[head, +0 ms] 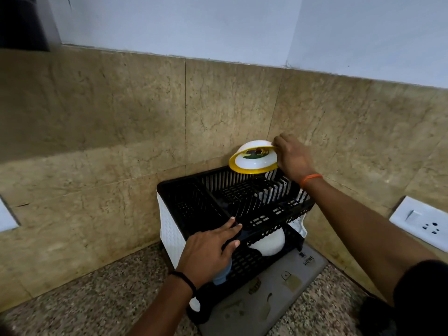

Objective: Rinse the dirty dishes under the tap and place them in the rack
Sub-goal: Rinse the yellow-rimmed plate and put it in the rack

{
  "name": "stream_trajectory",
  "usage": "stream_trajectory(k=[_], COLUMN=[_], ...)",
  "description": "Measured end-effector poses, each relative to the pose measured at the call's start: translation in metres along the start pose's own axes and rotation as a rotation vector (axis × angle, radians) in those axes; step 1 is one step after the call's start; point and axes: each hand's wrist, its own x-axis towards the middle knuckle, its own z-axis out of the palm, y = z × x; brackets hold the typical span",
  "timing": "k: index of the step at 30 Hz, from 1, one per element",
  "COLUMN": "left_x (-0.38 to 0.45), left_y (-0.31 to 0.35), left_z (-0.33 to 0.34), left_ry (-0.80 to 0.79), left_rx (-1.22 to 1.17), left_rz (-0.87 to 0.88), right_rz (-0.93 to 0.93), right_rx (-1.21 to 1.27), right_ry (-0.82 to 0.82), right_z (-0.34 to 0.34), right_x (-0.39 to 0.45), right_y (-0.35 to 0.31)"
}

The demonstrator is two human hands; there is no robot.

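Right hand pinching the rim of a yellow-rimmed white bowl, tilted mouth-down just above the back edge of the black two-tier dish rack at about 1 o'clock, probably so water drains while going into the slots. Left hand at 6 o'clock, fingers fairly straight on the front rail, thumb under it, likely steadying things. Another white bowl already upside down on the lower tier.
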Motion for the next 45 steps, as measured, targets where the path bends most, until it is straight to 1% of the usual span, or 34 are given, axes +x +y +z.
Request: stream_trajectory(k=[2, 4, 9, 12, 18, 21, 25, 28, 30, 32, 34, 39, 41, 43, 45], left_x=[0.000, 0.001, 0.001, 0.001, 0.000, 0.000, 0.002, 0.001, 0.001, 0.002, 0.002, 0.003, 0.002, 0.002, 0.002], left_y=[0.000, 0.001, 0.001, 0.001, -0.002, 0.000, 0.000, -0.001, -0.003, -0.002, -0.002, -0.001, -0.002, -0.004, -0.005], left_z=[0.000, 0.000, 0.000, 0.001, 0.003, 0.002, 0.003, 0.004, 0.005, 0.006, 0.006, 0.007, 0.008, 0.011, 0.011], left_ry=[0.000, 0.002, -0.003, 0.008, 0.019, 0.018, 0.020, 0.029, 0.035, 0.033, 0.021, 0.012, 0.019, 0.020, 0.029], left_rx=[0.000, 0.001, -0.002, -0.011, -0.048, -0.039, -0.026, -0.023, -0.018, -0.017, -0.013, -0.006, -0.006, -0.004, -0.003], left_rz=[0.007, 0.005, -0.001, 0.000, -0.003, 0.000, 0.002, 0.007, 0.009, 0.007, 0.008, -0.008, -0.014, -0.016, -0.010], right_rz=[-0.123, -0.171, -0.129, -0.170, -0.201, -0.148, -0.125, -0.044, 0.040, 0.106, 0.141, 0.269, 0.350, 0.400, 0.413], right_rx=[-0.047, -0.062, -0.034, -0.056, -0.212, -0.222, -0.194, -0.212, -0.240, -0.264, -0.253, -0.080, 0.076, 0.226, 0.292], right_ry=[-0.046, -0.115, -0.250, -0.352, -0.393, -0.373, -0.338, -0.306, -0.389, -0.547, -0.649, -0.840, -0.895, -0.906, -0.818], right_z=[0.006, 0.016, 0.037, 0.045, 0.039, 0.037, 0.035, 0.038, 0.045, 0.052, 0.052, 0.034, 0.026, 0.022, 0.016], right_x=[-0.004, -0.017, -0.057, -0.072, -0.059, -0.046, -0.027, -0.030, -0.040, -0.049, -0.048, -0.043, -0.056, -0.069, -0.083], right_y=[0.005, 0.005, -0.011, -0.015, -0.015, -0.008, 0.000, 0.008, 0.007, 0.005, 0.007, 0.014, 0.008, 0.004, -0.001])
